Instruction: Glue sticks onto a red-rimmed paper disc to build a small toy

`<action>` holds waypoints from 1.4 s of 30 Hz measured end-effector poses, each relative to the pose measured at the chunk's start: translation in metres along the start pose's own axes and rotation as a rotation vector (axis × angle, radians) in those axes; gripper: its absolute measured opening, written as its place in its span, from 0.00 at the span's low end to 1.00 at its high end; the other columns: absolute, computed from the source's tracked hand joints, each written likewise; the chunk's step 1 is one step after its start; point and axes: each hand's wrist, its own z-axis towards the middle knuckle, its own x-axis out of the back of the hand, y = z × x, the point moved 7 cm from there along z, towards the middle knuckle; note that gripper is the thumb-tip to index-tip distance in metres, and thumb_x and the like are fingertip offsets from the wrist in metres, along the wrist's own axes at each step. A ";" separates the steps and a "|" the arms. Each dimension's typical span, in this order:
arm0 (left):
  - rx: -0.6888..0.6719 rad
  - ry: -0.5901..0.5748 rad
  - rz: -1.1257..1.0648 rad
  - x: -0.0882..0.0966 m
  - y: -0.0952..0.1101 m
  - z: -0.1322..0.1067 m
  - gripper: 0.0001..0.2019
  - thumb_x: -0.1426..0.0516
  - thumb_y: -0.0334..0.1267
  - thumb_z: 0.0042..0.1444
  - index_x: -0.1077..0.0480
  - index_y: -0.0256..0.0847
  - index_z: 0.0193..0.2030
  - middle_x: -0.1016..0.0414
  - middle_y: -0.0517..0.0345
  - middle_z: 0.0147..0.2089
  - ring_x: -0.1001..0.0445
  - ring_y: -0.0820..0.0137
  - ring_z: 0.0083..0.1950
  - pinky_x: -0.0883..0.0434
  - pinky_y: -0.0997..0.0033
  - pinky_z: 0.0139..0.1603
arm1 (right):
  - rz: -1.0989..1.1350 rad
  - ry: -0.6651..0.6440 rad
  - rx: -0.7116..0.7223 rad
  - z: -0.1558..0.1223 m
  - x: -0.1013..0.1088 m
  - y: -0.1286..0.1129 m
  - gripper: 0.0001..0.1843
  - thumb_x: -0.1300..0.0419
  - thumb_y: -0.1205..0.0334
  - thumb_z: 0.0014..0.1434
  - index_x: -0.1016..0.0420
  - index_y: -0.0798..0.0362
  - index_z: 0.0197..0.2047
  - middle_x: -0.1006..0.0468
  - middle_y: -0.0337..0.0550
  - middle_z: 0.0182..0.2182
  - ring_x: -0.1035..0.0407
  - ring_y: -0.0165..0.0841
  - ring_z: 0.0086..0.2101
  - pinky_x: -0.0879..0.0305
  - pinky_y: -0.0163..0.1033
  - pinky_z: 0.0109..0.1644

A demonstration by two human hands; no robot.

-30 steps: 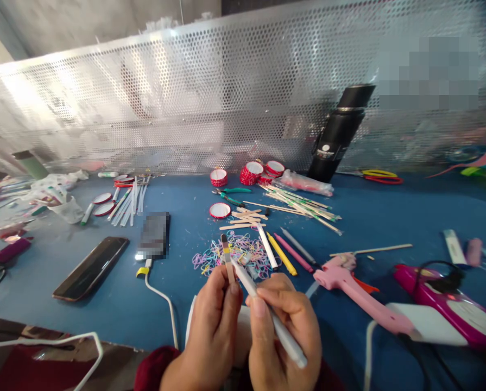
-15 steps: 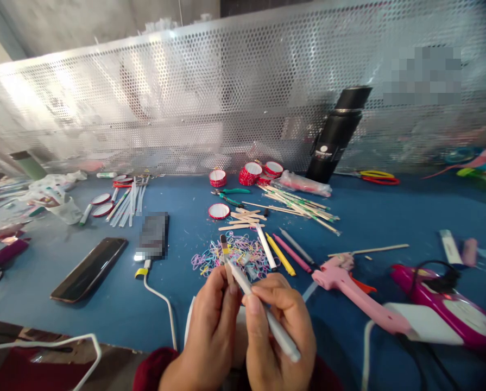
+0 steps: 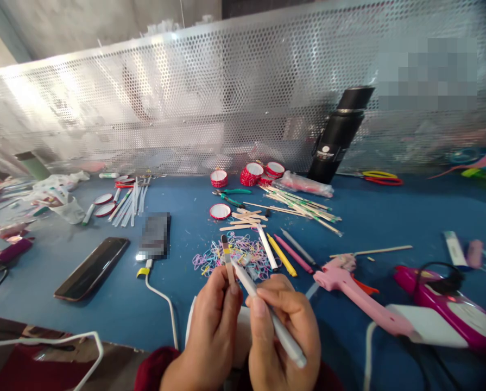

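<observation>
My left hand (image 3: 215,315) pinches a small wooden craft stick (image 3: 227,259) upright; its upper end is coloured dark, with a yellow band and a greyish part below. In my right hand (image 3: 285,323) is a light grey marker pen (image 3: 282,331), held like a pencil. The pen's tip points at the stick, close beside it; whether they touch I cannot tell. Just beyond both hands lies a heap of pastel rubber bands (image 3: 214,258). White, yellow (image 3: 282,255), pink (image 3: 295,251) and grey markers lie to the right of the heap.
Craft sticks (image 3: 246,218), green-handled pliers (image 3: 230,196), red-rimmed round pieces (image 3: 219,212) and thin wooden skewers (image 3: 303,203) lie farther back. A pink glue gun (image 3: 360,296) is at right, a phone (image 3: 92,269) at left. A black bottle (image 3: 338,138) stands by the perforated metal screen (image 3: 259,70).
The marker's tip has shifted slightly away from the stick's coloured end, and my right hand has moved a little right and down. Both hands keep their hold.
</observation>
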 end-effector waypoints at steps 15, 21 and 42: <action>0.018 -0.009 -0.015 0.000 -0.001 0.000 0.14 0.50 0.49 0.75 0.30 0.43 0.44 0.29 0.58 0.38 0.33 0.70 0.38 0.33 0.72 0.41 | -0.036 -0.002 -0.003 0.001 0.000 0.000 0.05 0.41 0.71 0.67 0.28 0.51 0.43 0.25 0.40 0.36 0.29 0.33 0.38 0.31 0.41 0.42; 0.013 -0.014 -0.016 -0.001 0.000 0.000 0.15 0.50 0.49 0.74 0.30 0.43 0.42 0.29 0.58 0.38 0.34 0.71 0.36 0.33 0.73 0.40 | -0.002 -0.022 -0.010 0.000 -0.002 0.001 0.06 0.41 0.71 0.67 0.29 0.51 0.43 0.25 0.39 0.35 0.30 0.32 0.36 0.31 0.42 0.43; 0.025 -0.018 -0.006 -0.001 0.001 0.001 0.16 0.49 0.51 0.74 0.31 0.43 0.41 0.29 0.58 0.37 0.33 0.71 0.37 0.33 0.73 0.40 | -0.022 -0.032 0.000 0.000 -0.002 0.001 0.06 0.41 0.71 0.67 0.29 0.51 0.43 0.25 0.39 0.36 0.29 0.32 0.36 0.30 0.43 0.45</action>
